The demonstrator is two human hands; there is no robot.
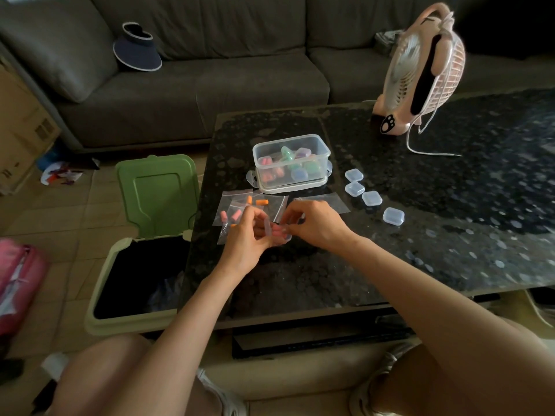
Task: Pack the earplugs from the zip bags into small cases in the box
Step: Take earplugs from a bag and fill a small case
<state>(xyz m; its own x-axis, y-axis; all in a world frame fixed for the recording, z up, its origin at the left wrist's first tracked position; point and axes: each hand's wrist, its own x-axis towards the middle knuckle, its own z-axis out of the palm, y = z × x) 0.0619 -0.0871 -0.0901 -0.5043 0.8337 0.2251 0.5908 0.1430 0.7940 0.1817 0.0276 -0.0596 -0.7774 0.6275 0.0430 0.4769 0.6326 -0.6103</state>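
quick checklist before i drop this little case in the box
1. Small case gripped by left hand and right hand: ok.
2. Pink earplugs inside it: ok, but how many cannot tell.
3. Case lid snapped closed: cannot tell, fingers cover it.
4. Box open on top: ok.
5. Empty cases ready right of the box: ok, four lie there.
6. Zip bags emptied: not ok, orange earplugs and more pink ones are in the bags.
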